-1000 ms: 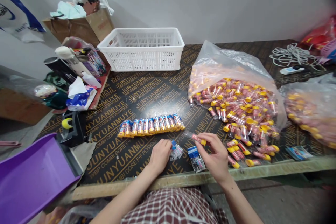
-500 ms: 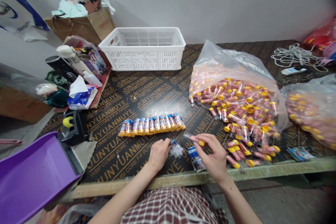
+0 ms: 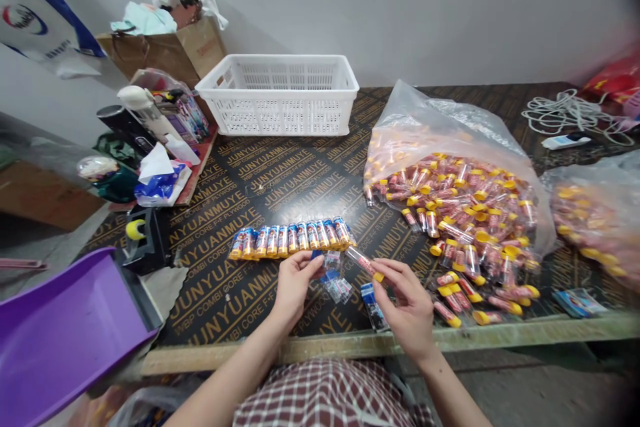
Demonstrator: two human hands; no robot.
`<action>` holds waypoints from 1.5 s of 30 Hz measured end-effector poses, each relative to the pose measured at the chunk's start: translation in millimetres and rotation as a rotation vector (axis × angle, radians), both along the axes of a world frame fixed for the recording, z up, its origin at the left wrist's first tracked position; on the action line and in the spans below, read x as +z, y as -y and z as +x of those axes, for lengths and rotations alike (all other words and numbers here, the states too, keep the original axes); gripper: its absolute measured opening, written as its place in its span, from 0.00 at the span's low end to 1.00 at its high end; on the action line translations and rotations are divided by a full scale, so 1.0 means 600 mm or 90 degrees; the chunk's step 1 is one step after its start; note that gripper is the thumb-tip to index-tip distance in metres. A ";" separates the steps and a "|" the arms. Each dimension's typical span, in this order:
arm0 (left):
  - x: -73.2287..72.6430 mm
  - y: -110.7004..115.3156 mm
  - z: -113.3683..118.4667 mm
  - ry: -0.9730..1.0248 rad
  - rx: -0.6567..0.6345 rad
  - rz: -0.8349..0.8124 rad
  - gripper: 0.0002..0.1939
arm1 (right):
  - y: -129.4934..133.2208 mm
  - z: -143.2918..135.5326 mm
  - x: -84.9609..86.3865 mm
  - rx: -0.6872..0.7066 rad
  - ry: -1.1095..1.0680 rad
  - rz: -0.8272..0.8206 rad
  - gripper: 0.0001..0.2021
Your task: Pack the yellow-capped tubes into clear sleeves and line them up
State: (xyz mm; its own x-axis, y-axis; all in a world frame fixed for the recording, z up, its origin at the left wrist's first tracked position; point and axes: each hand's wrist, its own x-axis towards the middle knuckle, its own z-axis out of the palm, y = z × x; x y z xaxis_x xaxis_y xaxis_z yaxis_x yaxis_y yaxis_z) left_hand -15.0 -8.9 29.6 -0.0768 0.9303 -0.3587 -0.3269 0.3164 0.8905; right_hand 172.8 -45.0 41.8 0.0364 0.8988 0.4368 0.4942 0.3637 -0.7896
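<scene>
My right hand (image 3: 407, 310) pinches a clear tube (image 3: 361, 260) by its yellow-capped end; the tube has pink-red contents and points up and left. Between the thumb and fingers of my left hand (image 3: 294, 283) is a small clear label with blue print (image 3: 331, 259), partly hidden by the fingertips. More loose labels (image 3: 338, 287) lie just below it on the table. A stack of blue printed labels (image 3: 373, 307) rests beside my right hand. Beyond my hands, several tubes wrapped in blue labels (image 3: 293, 238) lie side by side in a row, yellow ends toward me.
A plastic bag (image 3: 445, 120) spills many yellow-capped tubes (image 3: 465, 200) at right, with another bag (image 3: 595, 213) farther right. A white basket (image 3: 280, 110) stands at the back. Left are a tape dispenser (image 3: 145, 240) and a purple dustpan (image 3: 65, 327). The wooden table edge (image 3: 350, 347) runs before me.
My left hand has lifted a label from the loose ones and turned upward. The tube in my right hand has tilted more steeply. The view has shifted slightly.
</scene>
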 end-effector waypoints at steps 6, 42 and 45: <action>0.020 -0.020 -0.006 0.091 0.070 -0.068 0.16 | 0.006 -0.014 -0.002 -0.009 -0.018 0.026 0.15; 0.044 0.020 0.023 0.159 -0.240 -0.125 0.19 | -0.009 -0.022 -0.016 0.298 -0.033 -0.062 0.40; 0.045 0.022 0.025 0.162 -0.238 -0.125 0.19 | -0.008 -0.024 -0.020 0.297 -0.053 -0.065 0.40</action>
